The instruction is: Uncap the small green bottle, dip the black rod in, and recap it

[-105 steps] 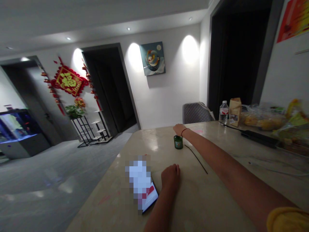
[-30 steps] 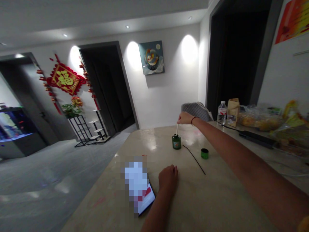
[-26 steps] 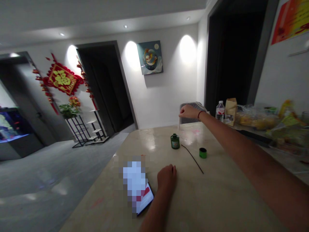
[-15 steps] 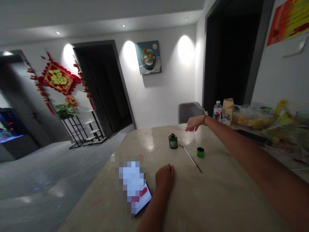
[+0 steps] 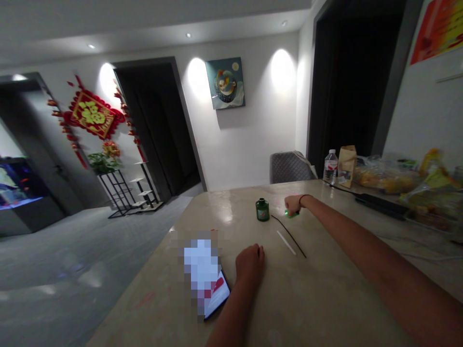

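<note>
While low in the right hand (image 5: 292, 204), green cap (image 5: 290, 214) apart from bottle (image 5: 262, 212).

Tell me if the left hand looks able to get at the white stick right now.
Likely yes: the left hand rests on the table with the white stick ahead to its right, nothing visible between them; the black stick lies beyond.

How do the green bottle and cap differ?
The green bottle stands on the table; the green cap is in the right hand. The green bottle is darker, the green cap brighter. The right hand partly hides the green cap, not the green bottle. Both are green.
</note>
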### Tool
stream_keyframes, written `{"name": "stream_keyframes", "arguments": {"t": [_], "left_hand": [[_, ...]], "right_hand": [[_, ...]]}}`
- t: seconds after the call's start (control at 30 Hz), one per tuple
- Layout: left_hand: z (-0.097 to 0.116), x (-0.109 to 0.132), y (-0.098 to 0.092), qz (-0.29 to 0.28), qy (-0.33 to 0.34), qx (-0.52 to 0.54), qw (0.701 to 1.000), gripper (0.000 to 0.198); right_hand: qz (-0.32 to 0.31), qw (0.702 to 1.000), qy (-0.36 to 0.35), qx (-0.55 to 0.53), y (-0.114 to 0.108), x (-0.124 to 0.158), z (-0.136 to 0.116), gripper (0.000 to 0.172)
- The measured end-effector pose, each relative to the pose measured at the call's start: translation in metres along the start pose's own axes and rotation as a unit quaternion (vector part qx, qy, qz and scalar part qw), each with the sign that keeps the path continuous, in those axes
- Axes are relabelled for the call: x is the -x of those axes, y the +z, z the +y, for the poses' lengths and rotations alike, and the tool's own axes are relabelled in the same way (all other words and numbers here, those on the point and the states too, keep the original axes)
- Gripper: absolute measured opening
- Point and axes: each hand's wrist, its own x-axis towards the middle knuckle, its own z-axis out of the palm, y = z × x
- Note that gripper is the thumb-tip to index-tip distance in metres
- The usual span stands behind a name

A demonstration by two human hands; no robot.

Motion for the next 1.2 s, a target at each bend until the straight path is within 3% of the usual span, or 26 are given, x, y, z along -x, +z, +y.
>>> {"name": "stream_keyframes", "arguments": {"t": [0.13, 0.2, 0.27, 0.53, 0.87, 0.97, 1.03, 1.1, 1.2], "left_hand": [[0.001, 0.000, -0.001, -0.008, -0.002, 0.002, 1.000, 0.040], [0.001, 0.001, -0.001, -0.009, -0.004, 0.002, 1.000, 0.040], [0.001, 0.001, -0.001, -0.007, -0.003, 0.001, 1.000, 0.040], [0.000, 0.001, -0.001, -0.004, 0.001, 0.002, 1.000, 0.040], [-0.001, 0.001, -0.002, 0.004, -0.023, 0.058, 0.998, 0.031], [-0.005, -0.004, 0.003, 0.070, -0.037, 0.131, 0.988, 0.031], [-0.006, -0.008, 0.006, 0.098, -0.054, 0.178, 0.978, 0.052], [-0.006, -0.011, 0.008, 0.077, -0.051, 0.226, 0.970, 0.067], [-0.001, -0.013, 0.009, 0.051, -0.023, 0.255, 0.965, 0.061]], "right_hand": [[0.097, 0.987, -0.099, -0.081, -0.008, -0.020, -0.032, 0.036], [0.167, 0.960, -0.159, -0.157, -0.001, -0.028, -0.048, 0.035], [0.199, 0.945, -0.184, -0.183, 0.013, -0.032, -0.058, 0.029], [0.309, 0.918, -0.213, -0.133, 0.053, -0.029, -0.056, 0.030], [0.198, 0.938, -0.213, -0.189, 0.055, -0.014, -0.056, 0.038], [0.120, 0.920, -0.268, -0.258, 0.058, 0.011, -0.055, 0.038], [0.056, 0.901, -0.305, -0.303, 0.061, 0.034, -0.054, 0.038], [0.006, 0.883, -0.342, -0.323, 0.064, 0.055, -0.053, 0.039], [-0.003, 0.871, -0.371, -0.322, 0.070, 0.076, -0.053, 0.040]]}}
